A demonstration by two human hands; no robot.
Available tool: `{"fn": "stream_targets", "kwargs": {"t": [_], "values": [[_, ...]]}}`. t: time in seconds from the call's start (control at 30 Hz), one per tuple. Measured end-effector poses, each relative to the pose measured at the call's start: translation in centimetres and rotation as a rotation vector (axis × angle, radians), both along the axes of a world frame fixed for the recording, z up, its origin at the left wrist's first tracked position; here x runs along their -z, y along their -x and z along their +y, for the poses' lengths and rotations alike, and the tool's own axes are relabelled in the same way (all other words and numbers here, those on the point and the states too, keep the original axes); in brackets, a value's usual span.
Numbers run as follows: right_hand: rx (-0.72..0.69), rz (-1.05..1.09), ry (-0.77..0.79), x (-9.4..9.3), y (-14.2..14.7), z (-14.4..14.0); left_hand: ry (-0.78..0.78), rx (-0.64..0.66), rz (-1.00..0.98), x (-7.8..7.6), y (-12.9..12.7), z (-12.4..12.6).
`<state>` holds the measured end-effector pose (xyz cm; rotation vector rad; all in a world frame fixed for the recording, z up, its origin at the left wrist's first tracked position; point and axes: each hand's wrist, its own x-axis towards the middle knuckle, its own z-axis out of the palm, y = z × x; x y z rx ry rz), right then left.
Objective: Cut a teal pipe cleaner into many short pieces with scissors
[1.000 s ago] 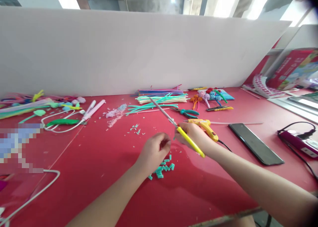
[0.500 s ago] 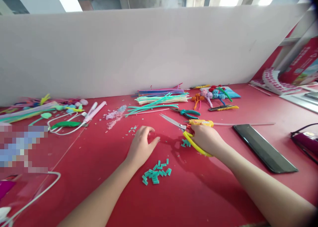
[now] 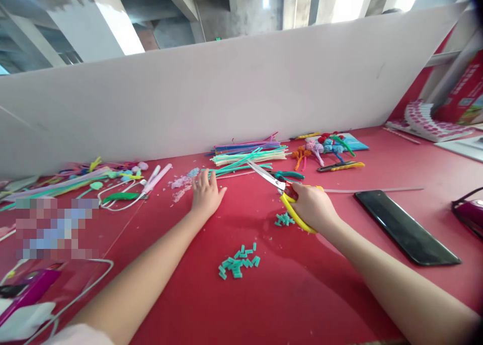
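My right hand (image 3: pixel 315 206) grips the yellow-handled scissors (image 3: pixel 281 189) — blades point up-left. My left hand (image 3: pixel 206 194) lies open, flat on the red table (image 3: pixel 302 294) — just left of the blades.

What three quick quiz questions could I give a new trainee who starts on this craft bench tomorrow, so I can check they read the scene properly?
1. True or false: the right hand holds the yellow-handled scissors.
2. Which lies nearest the left hand? A. the black phone; B. the pile of teal cut pieces; C. the long teal pipe cleaners.
3. Fill in: a second, smaller cluster of teal bits lies on the red table right beside the ____ hand.

Key: 1 true. 2 C: the fingers reach toward them, and the hand is empty. 3 right.
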<state>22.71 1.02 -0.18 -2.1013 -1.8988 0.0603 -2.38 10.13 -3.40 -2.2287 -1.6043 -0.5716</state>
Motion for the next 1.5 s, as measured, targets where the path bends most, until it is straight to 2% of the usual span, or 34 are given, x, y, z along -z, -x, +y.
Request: {"fn": "stream_targets", "kwargs": {"t": [0.07, 0.13, 0.27, 0.33, 0.43, 0.57, 0.67, 0.77, 0.83, 0.9, 1.0, 1.03, 1.07, 1.17, 1.2, 1.27, 1.3, 1.37, 1.43, 1.5], "values": [[-0.002, 0.009, -0.005, -0.1, 0.1, 0.0, 0.041, 0.137, 0.012, -0.1, 0.4, -1.0], [-0.002, 0.009, -0.001, 0.0, 0.1, 0.0, 0.134, 0.3, 0.018, 0.1, -0.2, -3.2], [-0.012, 0.0, 0.011, 0.2, 0.1, 0.1, 0.329, 0.416, -0.104, 0.1, -3.1, -7.1], [-0.021, 0.001, 0.011, 0.2, 0.1, 0.2, 0.406, 0.489, -0.094, 0.0, -4.6, -7.8], [-0.031, 0.002, 0.006, 0.1, 0.0, 0.2, 0.478, 0.569, -0.014, 0.2, -6.0, -7.4], [-0.029, 0.004, -0.001, 0.1, -0.1, 0.1, 0.473, 0.464, 0.054, 1.6, -5.2, -4.7], [-0.051, 0.012, -0.012, 0.2, 0.0, 0.1, 0.354, 0.399, 0.104, 2.3, -3.0, -2.1], [-0.051, 0.022, -0.01, 0.2, 0.0, 0.0, 0.158, 0.306, 0.103, 1.9, -0.6, -0.6], [-0.052, 0.032, -0.01, 0.2, 0.0, 0.0, 0.074, 0.247, 0.077, 1.0, 0.3, -0.9], [-0.062, 0.039, -0.014, 0.3, 0.0, -0.1, 0.07, 0.278, 0.046, 0.2, 0.4, -2.1], [-0.078, 0.03, -0.024, 0.5, 0.1, -0.1, 0.206, 0.494, 0.154, -0.2, 0.1, -3.9], [-0.081, 0.023, -0.026, 0.5, 0.1, -0.1, 0.224, 0.528, 0.193, -0.1, 0.1, -4.0], [-0.082, 0.017, -0.027, 0.6, 0.1, -0.1, 0.204, 0.508, 0.196, 0.0, 0.2, -3.9], [-0.077, -0.001, -0.016, 0.8, 0.1, -0.1, 0.055, 0.223, 0.077, -0.1, 0.8, -2.3], [-0.076, -0.002, -0.013, 0.9, 0.1, 0.0, 0.053, 0.176, 0.047, -0.4, 1.1, -1.9], [-0.071, 0.003, -0.014, 0.9, 0.0, 0.0, 0.172, 0.198, -0.008, -1.3, 1.3, -1.9], [-0.069, 0.006, -0.013, 0.9, -0.1, 0.0, 0.298, 0.243, -0.037, -1.8, 1.2, -2.4], [-0.064, 0.007, -0.004, 0.8, -0.1, 0.0, 0.601, 0.379, -0.103, -2.9, 0.8, -4.2], [-0.07, 0.009, 0.007, 0.7, 0.0, -0.1, 0.841, 0.495, -0.166, -3.9, 0.4, -6.3], [-0.087, 0.01, 0.008, 0.6, 0.1, -0.2, 0.982, 0.494, -0.172, -4.8, 0.2, -8.3]]}}
